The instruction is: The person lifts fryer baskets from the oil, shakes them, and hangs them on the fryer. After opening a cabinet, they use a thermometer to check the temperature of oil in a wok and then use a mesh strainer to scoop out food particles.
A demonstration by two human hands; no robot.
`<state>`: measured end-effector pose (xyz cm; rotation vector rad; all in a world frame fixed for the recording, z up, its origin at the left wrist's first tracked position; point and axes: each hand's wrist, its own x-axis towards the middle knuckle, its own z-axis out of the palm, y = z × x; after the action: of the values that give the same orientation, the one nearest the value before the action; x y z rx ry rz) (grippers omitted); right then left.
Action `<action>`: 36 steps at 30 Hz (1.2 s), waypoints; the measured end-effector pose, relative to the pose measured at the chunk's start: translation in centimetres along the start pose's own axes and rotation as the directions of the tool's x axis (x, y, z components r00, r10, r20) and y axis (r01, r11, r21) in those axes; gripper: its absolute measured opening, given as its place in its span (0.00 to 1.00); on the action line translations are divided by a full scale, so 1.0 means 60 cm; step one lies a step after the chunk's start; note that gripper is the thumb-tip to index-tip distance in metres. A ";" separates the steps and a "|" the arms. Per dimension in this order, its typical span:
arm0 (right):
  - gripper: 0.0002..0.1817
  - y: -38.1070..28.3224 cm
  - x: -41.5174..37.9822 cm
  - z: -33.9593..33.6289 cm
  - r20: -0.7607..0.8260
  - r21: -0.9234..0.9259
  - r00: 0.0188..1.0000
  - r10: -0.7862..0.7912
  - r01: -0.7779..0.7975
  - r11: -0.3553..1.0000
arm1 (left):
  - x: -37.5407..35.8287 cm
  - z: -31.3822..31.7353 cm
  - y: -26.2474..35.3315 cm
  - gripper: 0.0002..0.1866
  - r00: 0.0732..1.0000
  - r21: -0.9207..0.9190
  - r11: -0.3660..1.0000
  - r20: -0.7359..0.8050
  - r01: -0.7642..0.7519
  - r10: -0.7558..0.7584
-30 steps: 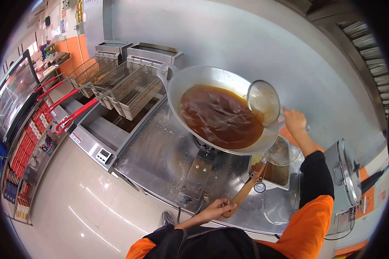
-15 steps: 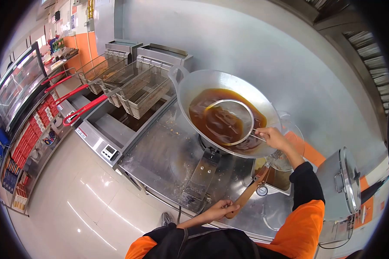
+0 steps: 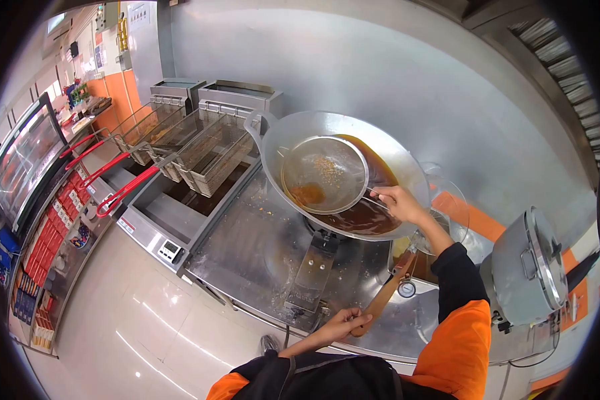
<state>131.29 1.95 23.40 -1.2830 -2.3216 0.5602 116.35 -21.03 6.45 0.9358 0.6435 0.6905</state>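
Observation:
A large metal wok (image 3: pixel 407 157) stands over the counter with dark brown oil (image 3: pixel 380 170) in it. Closed around the handle of a round mesh strainer (image 3: pixel 313 150), my right hand (image 3: pixel 400 202) is at the wok's right side. The strainer spans much of the wok, with small golden crumbs (image 3: pixel 328 170) lying on its mesh. Low in front of my body, my left hand (image 3: pixel 343 325) grips the end of a long wooden handle (image 3: pixel 383 300). That handle slants up to the right, toward a wide round wire skimmer (image 3: pixel 455 210) beside the wok.
To the left, fryer baskets (image 3: pixel 210 153) with red handles (image 3: pixel 130 190) rest above a deep fryer (image 3: pixel 147 230). A dial thermometer (image 3: pixel 407 289) sits by a metal container (image 3: pixel 425 270) beneath the skimmer. Right of it is a big lidded pot (image 3: pixel 530 267). A display case (image 3: pixel 30 157) stands far left.
The strainer has moved left and up out of the oil, and crumbs now show on its mesh. My right hand shifted slightly left with it. My left hand keeps its hold.

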 end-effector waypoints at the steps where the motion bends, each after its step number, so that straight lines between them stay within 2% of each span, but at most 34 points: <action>1: 0.10 -0.010 -0.004 -0.006 0.034 -0.011 0.996 0.080 -0.080 0.997 | 0.000 0.002 0.001 0.17 1.000 -0.003 1.000 -0.003 -0.001 0.001; 3: 0.10 -0.040 -0.017 -0.024 0.098 -0.039 0.965 0.243 -0.241 0.970 | -0.004 0.006 0.005 0.17 0.999 -0.010 1.000 -0.033 -0.001 0.001; 6: 0.10 -0.034 -0.029 -0.036 0.067 -0.048 0.973 0.223 -0.220 0.974 | -0.003 0.009 0.001 0.17 0.999 -0.031 0.999 -0.051 -0.015 0.013; 9: 0.10 -0.013 -0.049 -0.044 -0.053 -0.057 0.994 0.094 -0.097 0.994 | 0.004 0.001 -0.012 0.17 0.999 -0.022 0.999 -0.039 -0.025 0.024; 12: 0.10 0.041 -0.063 -0.043 -0.179 -0.109 0.976 -0.124 0.106 0.988 | -0.007 0.012 0.008 0.16 0.998 -0.050 0.999 -0.058 0.018 -0.021; 15: 0.10 0.018 -0.088 -0.057 -0.159 -0.185 0.987 -0.020 -0.010 0.983 | -0.008 0.010 0.011 0.16 0.998 -0.070 0.996 -0.040 0.052 -0.055; 18: 0.11 0.035 -0.102 -0.059 -0.150 -0.267 0.988 -0.025 -0.016 0.964 | -0.009 0.012 0.008 0.15 0.996 -0.058 0.996 -0.045 0.072 -0.075; 22: 0.11 0.031 -0.124 -0.067 -0.188 -0.281 0.982 0.014 -0.067 0.957 | -0.009 0.021 -0.007 0.16 0.999 -0.038 0.999 -0.050 0.017 -0.019; 27: 0.12 0.021 -0.134 -0.090 -0.244 -0.230 0.964 0.107 -0.165 0.959 | -0.008 0.021 -0.007 0.16 0.999 -0.025 0.999 -0.025 0.035 -0.036; 30: 0.12 0.036 -0.133 -0.132 -0.318 -0.371 0.946 0.059 -0.182 0.911 | -0.009 0.026 -0.002 0.16 0.998 -0.046 0.998 -0.040 0.036 -0.038; 32: 0.16 0.041 -0.121 -0.174 -0.286 -0.443 0.933 0.218 -0.331 0.833 | -0.010 0.026 -0.003 0.15 0.998 -0.063 0.997 -0.045 0.041 -0.044; 35: 0.18 0.042 -0.094 -0.211 -0.398 -0.614 0.885 0.240 -0.452 0.647 | -0.014 0.024 0.004 0.15 0.998 -0.060 0.997 -0.047 0.039 -0.042; 36: 0.18 0.048 -0.083 -0.218 -0.375 -0.701 0.899 0.226 -0.435 0.566 | -0.013 0.026 0.002 0.15 0.999 -0.104 0.994 -0.039 0.033 -0.038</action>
<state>142.79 0.93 31.84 -2.0603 -2.1434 -0.5953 116.99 -22.36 7.41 0.8144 0.6530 0.7062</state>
